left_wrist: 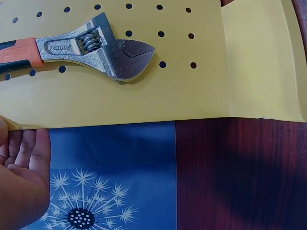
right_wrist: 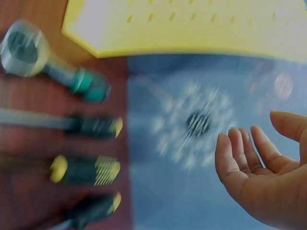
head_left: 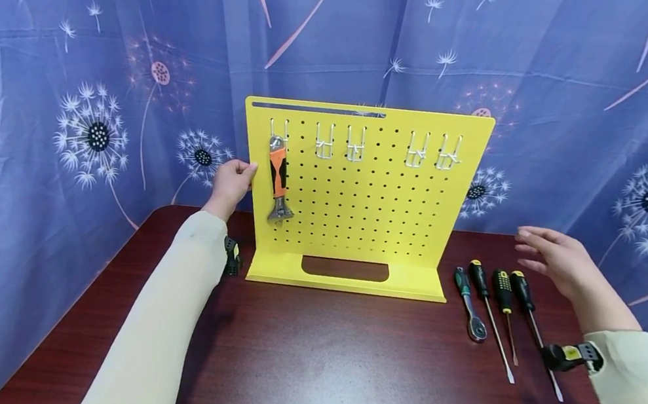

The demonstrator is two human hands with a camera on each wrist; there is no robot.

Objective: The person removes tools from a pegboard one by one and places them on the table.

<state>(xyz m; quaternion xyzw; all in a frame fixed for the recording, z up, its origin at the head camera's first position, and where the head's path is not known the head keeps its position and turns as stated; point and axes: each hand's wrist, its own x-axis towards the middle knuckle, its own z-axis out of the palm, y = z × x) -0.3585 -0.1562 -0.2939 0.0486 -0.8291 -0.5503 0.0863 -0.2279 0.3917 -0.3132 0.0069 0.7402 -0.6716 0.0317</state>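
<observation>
A yellow pegboard [head_left: 354,205] stands on the dark table. My left hand [head_left: 232,184] pinches its left edge, thumb in front and fingers behind in the left wrist view. Close by, an adjustable wrench [head_left: 278,177] with an orange and black handle hangs head down from a hook, its metal head [left_wrist: 103,50] near the board's lower part. My right hand [head_left: 558,256] is in the air right of the board, fingers loosely bent and holding nothing. Below and left of it lie a ratchet wrench [head_left: 469,305] and three screwdrivers [head_left: 479,281], blurred in the right wrist view.
Several wire hooks [head_left: 353,145] on the upper board carry nothing. The board's base has a wide cutout and a front lip [head_left: 344,285]. A blue curtain [head_left: 341,22] with dandelion prints hangs behind the brown table [head_left: 317,361].
</observation>
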